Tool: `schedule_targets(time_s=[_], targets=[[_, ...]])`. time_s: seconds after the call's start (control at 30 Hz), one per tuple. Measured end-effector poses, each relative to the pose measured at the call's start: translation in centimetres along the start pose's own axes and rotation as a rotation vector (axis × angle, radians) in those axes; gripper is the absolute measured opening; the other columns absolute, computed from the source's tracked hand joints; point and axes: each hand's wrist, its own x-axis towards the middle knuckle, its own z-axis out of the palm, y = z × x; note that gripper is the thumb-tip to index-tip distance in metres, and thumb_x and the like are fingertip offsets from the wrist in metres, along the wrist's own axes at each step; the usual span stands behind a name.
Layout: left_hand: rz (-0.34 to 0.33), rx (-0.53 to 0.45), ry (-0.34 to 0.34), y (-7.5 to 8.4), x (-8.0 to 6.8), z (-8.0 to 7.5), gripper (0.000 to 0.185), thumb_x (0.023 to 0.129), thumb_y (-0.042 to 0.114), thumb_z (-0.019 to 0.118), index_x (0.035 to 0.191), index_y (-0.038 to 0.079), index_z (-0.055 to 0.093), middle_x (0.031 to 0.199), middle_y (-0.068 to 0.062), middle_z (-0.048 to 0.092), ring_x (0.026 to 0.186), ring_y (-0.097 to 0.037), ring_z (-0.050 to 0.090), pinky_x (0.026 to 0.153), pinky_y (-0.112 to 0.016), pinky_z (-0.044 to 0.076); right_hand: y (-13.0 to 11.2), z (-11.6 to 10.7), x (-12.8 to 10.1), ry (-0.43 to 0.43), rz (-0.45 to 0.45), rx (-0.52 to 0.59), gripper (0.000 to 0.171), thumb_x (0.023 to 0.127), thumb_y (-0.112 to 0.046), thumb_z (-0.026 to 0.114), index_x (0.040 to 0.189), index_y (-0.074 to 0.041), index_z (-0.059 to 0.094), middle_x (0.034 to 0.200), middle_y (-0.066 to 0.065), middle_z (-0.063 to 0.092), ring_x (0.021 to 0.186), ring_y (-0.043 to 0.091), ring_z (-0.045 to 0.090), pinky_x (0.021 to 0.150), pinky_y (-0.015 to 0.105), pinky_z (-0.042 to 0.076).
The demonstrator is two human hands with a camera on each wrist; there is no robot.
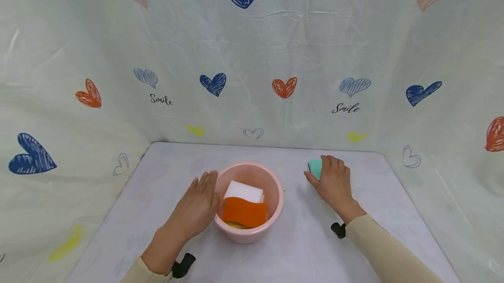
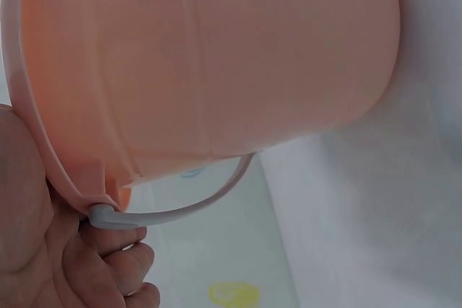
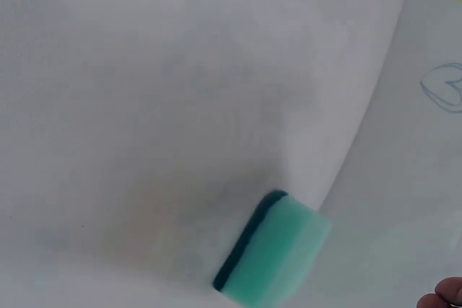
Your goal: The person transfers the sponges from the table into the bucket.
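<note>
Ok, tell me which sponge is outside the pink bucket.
The mint-green sponge under the right hand; the white sponge and orange sponge sit inside the bucket.

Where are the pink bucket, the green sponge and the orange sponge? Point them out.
pink bucket (image 1: 275, 189): head view, right rim.
green sponge (image 3: 278, 254): right wrist view, pale green face.
orange sponge (image 1: 244, 212): head view, middle of top face.

Heart-printed curtain (image 1: 252, 77) behind pale table (image 1: 299, 248)

A pale table (image 1: 275, 256) fills the lower frame; a pink bucket (image 1: 271, 217) stands at its centre, a green sponge (image 1: 314, 167) right of centre
</note>
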Motion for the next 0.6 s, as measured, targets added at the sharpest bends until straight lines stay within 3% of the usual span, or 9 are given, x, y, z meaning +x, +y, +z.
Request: schedule_targets(time_s=[0.13,0.37,0.6], targets=[[-0.006,0.03,-0.021,-0.1,0.0,-0.2,0.061,0.112,0.028,0.048,0.16,-0.008,0.035,0.165,-0.025,0.041,0.157,-0.041,0.034,0.128,-0.059,0.025,0.9,0.4,-0.1,0.002,0.065,-0.032,0.079,0.092,-0.046,0.078,0.135,0.013,0.05,0.131,0.03,0.056,0.121,0.05,0.048,0.097,0.065,0.043],[-0.002,0.055,-0.048,-0.1,0.0,-0.4,0.066,0.112,0.034,0.046,0.163,-0.005,0.031,0.168,-0.024,0.035,0.159,-0.041,0.028,0.13,-0.059,0.019,2.5,1.8,-0.4,-0.11,0.186,-0.057,0.085,0.095,-0.053,0.071,0.136,0.017,0.044,0.131,0.035,0.052,0.121,0.053,0.044,0.098,0.068,0.039],[-0.006,0.05,-0.052,0.0,0.0,-0.3,0.068,0.113,0.037,0.046,0.163,-0.005,0.029,0.169,-0.023,0.034,0.159,-0.041,0.028,0.13,-0.058,0.019,3.7,2.9,-1.1,-0.183,0.225,-0.074,0.082,0.094,-0.059,0.07,0.122,0.016,0.049,0.116,0.034,0.054,0.109,0.05,0.047,0.089,0.065,0.04]])
